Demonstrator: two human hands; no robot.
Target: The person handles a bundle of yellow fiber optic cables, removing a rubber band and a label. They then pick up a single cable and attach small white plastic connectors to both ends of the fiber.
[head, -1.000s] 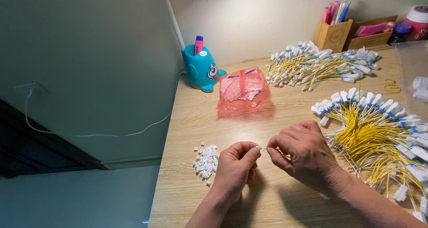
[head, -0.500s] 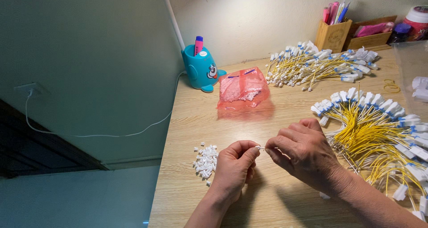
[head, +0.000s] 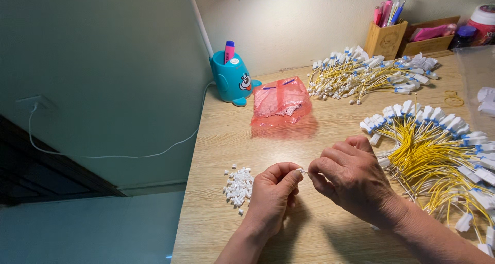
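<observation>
Since half a second ago the two hands are drawing closer together over the wooden desk [head: 330, 124], the right hand [head: 350, 179] shifting slightly toward the left hand [head: 273, 194] until their fingertips are nearly meeting. The left hand's thumb and forefinger are pinching together on a small white connector [head: 299, 170], holding it just above the desk. The right hand's fingers are curling inward, thumb and forefinger pressing together at a thin wire end that is meeting the connector; the wire itself is too fine to make out clearly. A pile of small white connectors [head: 238, 186] is lying just left of the left hand. A fan of yellow wires with white plugs [head: 438, 150] is spreading out beside the right hand. Farther back are sitting a pink plastic bag [head: 281, 106], a teal pen holder [head: 232, 78] and a second bundle of yellow wires [head: 366, 75].
</observation>
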